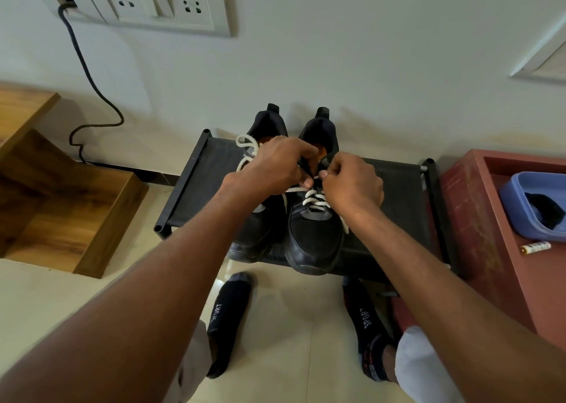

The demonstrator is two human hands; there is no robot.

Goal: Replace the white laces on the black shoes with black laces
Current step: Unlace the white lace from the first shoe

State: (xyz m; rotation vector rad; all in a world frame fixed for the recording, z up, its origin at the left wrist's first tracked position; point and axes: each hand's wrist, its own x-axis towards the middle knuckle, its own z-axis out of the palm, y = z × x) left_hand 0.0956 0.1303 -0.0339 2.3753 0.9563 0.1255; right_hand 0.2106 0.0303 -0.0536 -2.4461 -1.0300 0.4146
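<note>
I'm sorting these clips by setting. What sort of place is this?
Probably a room in a home, near where shoes are kept: black shoes sit on a low rack against a wall, with a wall socket panel above and tiled floor.

Camera inventory, one item. Head view: I had a single wide-angle camera, worn on the person's head, aimed forward and steeply down. It looked from above and behind the two forearms, which entered from the frame's 7 and 5 o'clock corners and met near centre. It sat close to the low black rack (398, 188) at frame centre, and the socked feet (229, 316) showed directly beneath at 6 o'clock. The far wall filled the upper half, with the switch plate (159, 1) at 11 o'clock. Wide-angle bending curved the frame edges. The wooden step (70, 206) lay at 9 o'clock, the red cabinet (477, 218) at 3 o'clock. No second view, so no shared field.
</note>
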